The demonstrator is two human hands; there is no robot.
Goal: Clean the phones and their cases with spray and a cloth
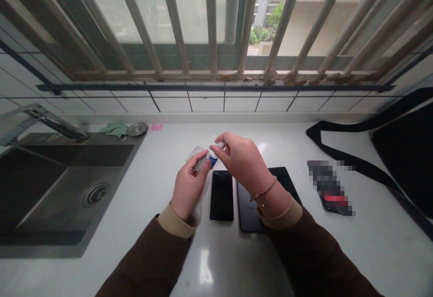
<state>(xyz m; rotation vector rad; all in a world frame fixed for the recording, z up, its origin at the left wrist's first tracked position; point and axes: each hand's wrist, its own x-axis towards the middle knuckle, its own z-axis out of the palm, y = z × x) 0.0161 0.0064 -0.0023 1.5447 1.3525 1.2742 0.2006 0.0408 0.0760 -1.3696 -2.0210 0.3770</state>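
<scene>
A small bottle [213, 159] with a blue label and a white top is held between my two hands over the white counter. My left hand [188, 184] is closed around its lower part, thumb and fingers pressing from the side. From the right, my right hand [241, 156] pinches the white top; the fingers partly cover it. Behind and below my left hand shows a clear plastic piece [195, 153], mostly hidden. Just under the hands lies a black phone [222, 196]. Beneath my right wrist is a dark flat tablet-like slab [248, 218], partly covered.
At the left is a steel sink [81, 238] with a faucet [61, 125]. A green cloth [115, 129], a metal drain lid [137, 129] and a pink scrap [156, 127] lie behind it. To the right are a pixelated dark object [329, 189] and a black strapped bag [406, 148].
</scene>
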